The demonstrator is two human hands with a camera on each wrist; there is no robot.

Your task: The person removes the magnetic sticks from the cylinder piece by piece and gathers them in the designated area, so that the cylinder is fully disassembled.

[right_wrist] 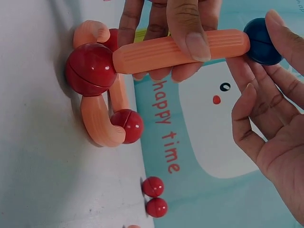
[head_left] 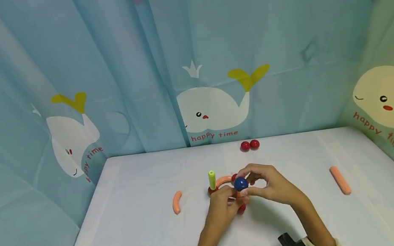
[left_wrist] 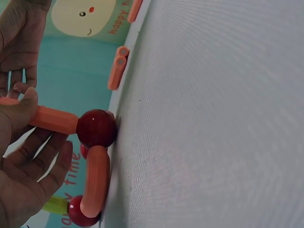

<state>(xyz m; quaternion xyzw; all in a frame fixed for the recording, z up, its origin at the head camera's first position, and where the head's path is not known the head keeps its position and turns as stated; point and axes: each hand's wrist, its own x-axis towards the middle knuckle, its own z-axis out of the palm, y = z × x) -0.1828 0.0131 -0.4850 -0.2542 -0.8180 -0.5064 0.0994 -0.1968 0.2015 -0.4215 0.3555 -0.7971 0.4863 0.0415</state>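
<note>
Blue ball [head_left: 241,183]: up above the table, touching the top end of an upright orange rod [right_wrist: 147,55], right between the two hands.
Right hand [head_left: 268,182]: comes in from the right, its thumb and fingers curved round the blue ball in a narrow pinch, the palm clear of it.
Left hand [head_left: 221,209]: reaches up from below, thumb across the orange rod and fingers behind it, closed snugly about its middle.
Under the rod: a red ball [right_wrist: 91,69] on the table, one corner of a low ring of curved orange pieces [head_left: 223,180] and red balls.
Just beside the left hand: a yellow-green rod [head_left: 212,180] stands upright on another corner ball, close to the fingers.
Farther off: two loose red balls [head_left: 245,146] touching near the back edge; a curved orange stick [head_left: 177,202] over on the left, a straight orange stick [head_left: 340,180] well apart on the right.
Backdrop: blue curtain [head_left: 126,65] printed with whales.
Hard to see: from overhead, the hands cover much of the rod and part of the ring; the sleeves run off the bottom edge, a black curved piece [head_left: 293,245] beside the right one.
</note>
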